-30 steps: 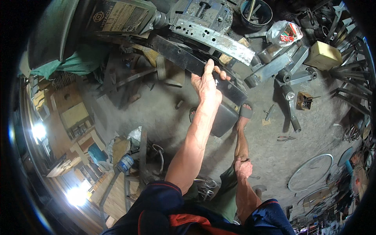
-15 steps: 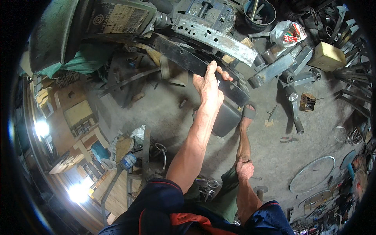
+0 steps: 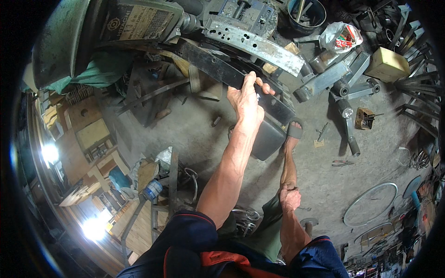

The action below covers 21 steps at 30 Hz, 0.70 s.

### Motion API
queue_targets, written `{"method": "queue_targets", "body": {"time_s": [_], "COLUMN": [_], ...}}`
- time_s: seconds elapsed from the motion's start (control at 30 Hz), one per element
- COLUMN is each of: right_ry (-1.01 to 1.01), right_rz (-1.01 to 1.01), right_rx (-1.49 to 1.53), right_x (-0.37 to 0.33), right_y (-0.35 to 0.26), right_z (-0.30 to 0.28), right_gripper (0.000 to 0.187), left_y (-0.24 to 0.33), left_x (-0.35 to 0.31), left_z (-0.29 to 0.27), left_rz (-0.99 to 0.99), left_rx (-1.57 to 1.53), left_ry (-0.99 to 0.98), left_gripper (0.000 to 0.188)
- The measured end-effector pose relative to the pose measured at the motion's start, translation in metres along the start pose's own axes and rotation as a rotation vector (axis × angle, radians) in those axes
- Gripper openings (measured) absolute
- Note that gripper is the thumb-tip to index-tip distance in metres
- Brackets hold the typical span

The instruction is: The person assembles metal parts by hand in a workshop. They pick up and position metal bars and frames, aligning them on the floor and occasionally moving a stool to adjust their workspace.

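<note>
My left hand [image 3: 248, 99] reaches forward and grips a long black metal bar [image 3: 211, 60]. Its fingers curl over the bar's edge, and part of the grip is hidden. Just beyond lies a pale metal bar drilled with several holes [image 3: 252, 42], one end close to the chuck [image 3: 189, 23] of a green drill machine [image 3: 139, 21]. Beside my right knee, my right hand [image 3: 290, 199] is closed in a fist. A small metal piece shows near that fist, but whether the hand holds it is unclear.
On the right are grey metal tube parts [image 3: 345, 111], a yellowish block [image 3: 388, 64], pliers [image 3: 343, 163] and a metal ring [image 3: 370, 205]. A black bucket [image 3: 306, 16] stands at the far side. Wooden pieces [image 3: 95, 134] and a bright lamp [image 3: 94, 228] are on the left.
</note>
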State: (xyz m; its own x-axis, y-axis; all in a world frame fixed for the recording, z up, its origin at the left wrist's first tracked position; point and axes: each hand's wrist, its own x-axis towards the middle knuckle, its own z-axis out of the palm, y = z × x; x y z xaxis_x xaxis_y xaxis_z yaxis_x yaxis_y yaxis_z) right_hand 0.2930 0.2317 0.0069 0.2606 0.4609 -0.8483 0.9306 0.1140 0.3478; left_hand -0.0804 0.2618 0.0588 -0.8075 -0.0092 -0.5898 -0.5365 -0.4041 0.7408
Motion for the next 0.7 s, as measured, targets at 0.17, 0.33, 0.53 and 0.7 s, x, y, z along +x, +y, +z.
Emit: {"method": "queue_targets", "body": {"time_s": [0.17, 0.33, 0.53, 0.7], "right_ry": [0.04, 0.047, 0.063, 0.02], "right_rz": [-0.007, -0.039, -0.065, -0.02], "right_rx": [-0.019, 0.004, 0.012, 0.0], "right_x": [0.01, 0.009, 0.006, 0.004], "right_y": [0.006, 0.007, 0.007, 0.001], "right_z": [0.012, 0.011, 0.014, 0.011], "right_gripper": [0.067, 0.068, 0.066, 0.068], "left_y": [0.0, -0.003, -0.005, -0.008], "left_x": [0.001, 0.003, 0.003, 0.001], "left_z": [0.004, 0.003, 0.007, 0.008], "left_rz": [-0.019, -0.015, 0.0, 0.021], "left_rx": [-0.001, -0.003, -0.051, -0.062], "left_ry": [0.011, 0.037, 0.046, 0.024], "left_gripper": [0.013, 0.011, 0.013, 0.015]}}
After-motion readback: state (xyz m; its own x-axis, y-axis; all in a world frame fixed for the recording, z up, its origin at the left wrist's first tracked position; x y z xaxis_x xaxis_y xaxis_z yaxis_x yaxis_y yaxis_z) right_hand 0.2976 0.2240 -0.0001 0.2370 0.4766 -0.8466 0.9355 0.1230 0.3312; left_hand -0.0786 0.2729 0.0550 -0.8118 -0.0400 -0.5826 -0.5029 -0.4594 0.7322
